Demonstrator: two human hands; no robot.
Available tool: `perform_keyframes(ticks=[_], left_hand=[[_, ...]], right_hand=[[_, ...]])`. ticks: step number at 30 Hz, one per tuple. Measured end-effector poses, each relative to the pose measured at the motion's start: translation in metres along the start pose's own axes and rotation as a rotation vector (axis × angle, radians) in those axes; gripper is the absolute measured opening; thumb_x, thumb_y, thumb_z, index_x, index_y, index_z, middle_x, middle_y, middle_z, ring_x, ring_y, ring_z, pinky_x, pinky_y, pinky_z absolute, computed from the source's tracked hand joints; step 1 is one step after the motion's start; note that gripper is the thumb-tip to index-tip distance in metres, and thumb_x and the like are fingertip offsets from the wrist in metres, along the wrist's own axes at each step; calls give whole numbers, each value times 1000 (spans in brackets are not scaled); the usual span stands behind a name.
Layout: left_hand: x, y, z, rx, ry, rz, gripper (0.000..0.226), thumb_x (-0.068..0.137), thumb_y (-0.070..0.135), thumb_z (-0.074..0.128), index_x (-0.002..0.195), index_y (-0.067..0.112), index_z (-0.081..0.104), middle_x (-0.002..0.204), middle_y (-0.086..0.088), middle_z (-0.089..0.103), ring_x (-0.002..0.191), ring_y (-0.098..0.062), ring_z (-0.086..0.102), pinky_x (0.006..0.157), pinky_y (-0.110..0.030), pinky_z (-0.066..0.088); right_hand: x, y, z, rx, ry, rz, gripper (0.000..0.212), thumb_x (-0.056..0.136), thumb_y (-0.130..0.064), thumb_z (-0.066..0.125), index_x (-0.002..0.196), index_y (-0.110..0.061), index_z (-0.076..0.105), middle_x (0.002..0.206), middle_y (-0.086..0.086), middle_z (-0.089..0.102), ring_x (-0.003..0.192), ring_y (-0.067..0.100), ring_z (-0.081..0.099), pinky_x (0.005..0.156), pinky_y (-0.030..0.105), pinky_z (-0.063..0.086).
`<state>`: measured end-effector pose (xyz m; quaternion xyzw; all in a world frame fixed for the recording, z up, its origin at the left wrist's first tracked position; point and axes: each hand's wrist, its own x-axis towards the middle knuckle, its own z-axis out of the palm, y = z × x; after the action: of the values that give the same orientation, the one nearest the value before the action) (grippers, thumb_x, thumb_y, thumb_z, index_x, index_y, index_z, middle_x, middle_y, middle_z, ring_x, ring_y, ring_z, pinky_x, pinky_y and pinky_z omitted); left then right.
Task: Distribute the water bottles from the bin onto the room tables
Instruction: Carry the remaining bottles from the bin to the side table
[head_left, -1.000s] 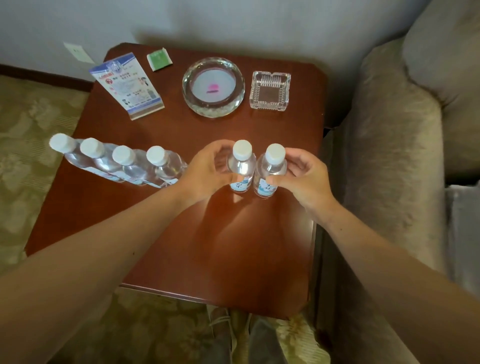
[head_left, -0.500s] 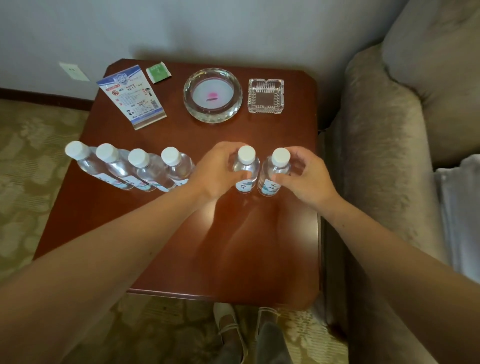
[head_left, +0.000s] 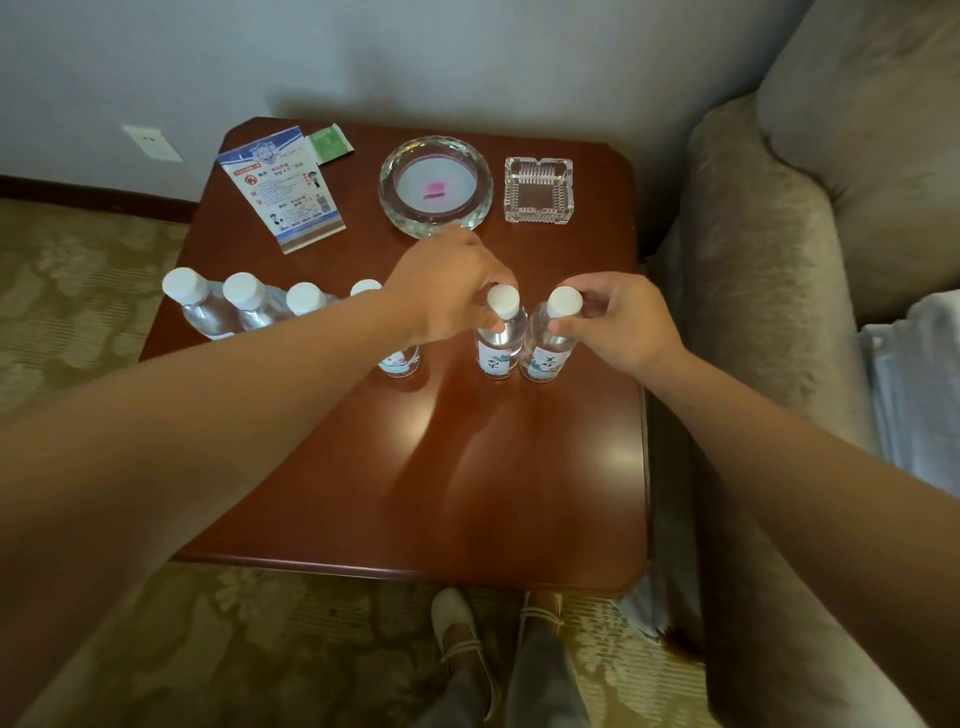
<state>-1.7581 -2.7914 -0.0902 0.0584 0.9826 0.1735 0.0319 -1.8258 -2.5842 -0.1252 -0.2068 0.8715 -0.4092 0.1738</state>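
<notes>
On the table (head_left: 519, 493) stand six water bottles (head_left: 244, 304), four in a partly hidden row. The left hand (head_left: 447, 291) pinches the fifth bottle (head_left: 497, 343), seemingly at its neck; the right hand (head_left: 623, 325) pinches the sixth bottle (head_left: 545, 348) at its cap.

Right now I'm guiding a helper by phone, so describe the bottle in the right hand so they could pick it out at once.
Find the red-brown wooden table beside the beige armchair; white-capped water bottles stand in a row across it. The wanted bottle is the last one at the armchair end, its top pinched by the right hand; its neighbour is held by the left hand.
</notes>
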Motion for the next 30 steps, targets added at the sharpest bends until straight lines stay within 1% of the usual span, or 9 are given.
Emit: perform_keyframes(ticks=[2,3,5,7,10,16,21,27,30], left_hand=[[-3,-5,-5,35,-6,11,32,77,32,78,109,29,74,87,10,62,112,-24,52,116,-45,20],[-5,-7,-7,55,-14,7,33,77,33,79,110,28,74,90,7,64,115,-25,52,119,-48,12],[-10,-13,-11,96,-33,-4,36,77,35,79,112,28,73,103,2,71,121,-25,51,120,-50,6],[-14,-21,-15,115,-40,-7,36,77,37,79,111,29,74,105,2,72,121,-25,52,120,-52,4],[-20,-31,-19,125,-44,-35,34,75,40,79,108,30,74,93,4,70,118,-23,54,120,-54,3],[-33,-42,-23,169,-45,-85,36,76,39,79,110,29,73,109,2,73,120,-23,54,119,-52,2],[-34,-46,-25,193,-57,-94,37,77,38,78,112,28,72,111,1,73,123,-23,52,120,-53,0],[-31,-41,-25,182,-76,-128,37,78,37,77,114,28,72,114,3,71,126,-22,50,119,-53,-2],[-32,-41,-25,172,-103,-142,38,78,38,78,114,29,71,114,5,71,125,-21,50,118,-54,-2]], right_hand=[[0,-5,5,6,-14,-3,27,73,-9,82,99,-14,77,99,-4,74,93,12,69,86,40,58],[1,-7,8,15,-21,-1,27,72,-8,82,98,-15,77,97,-4,74,92,13,69,86,41,58],[2,-12,14,32,-30,1,26,71,-7,81,96,-15,77,96,-5,74,91,13,69,85,42,58],[3,-18,21,44,-41,-4,26,70,-6,81,95,-14,77,94,-4,75,91,15,70,85,42,57],[7,-27,33,77,-49,1,27,69,-5,82,94,-13,78,93,0,76,91,21,71,85,43,57],[11,-39,47,81,-69,0,26,69,-5,83,94,-13,76,95,0,75,93,20,70,84,33,55],[13,-40,50,100,-81,10,27,67,-6,82,92,-13,77,94,-1,75,93,20,70,84,37,56],[14,-38,49,95,-81,18,29,66,-7,83,94,-13,77,94,-1,75,93,20,70,81,32,55],[13,-39,48,96,-79,27,32,65,-8,85,96,-12,77,96,0,75,92,18,71,85,36,57]])
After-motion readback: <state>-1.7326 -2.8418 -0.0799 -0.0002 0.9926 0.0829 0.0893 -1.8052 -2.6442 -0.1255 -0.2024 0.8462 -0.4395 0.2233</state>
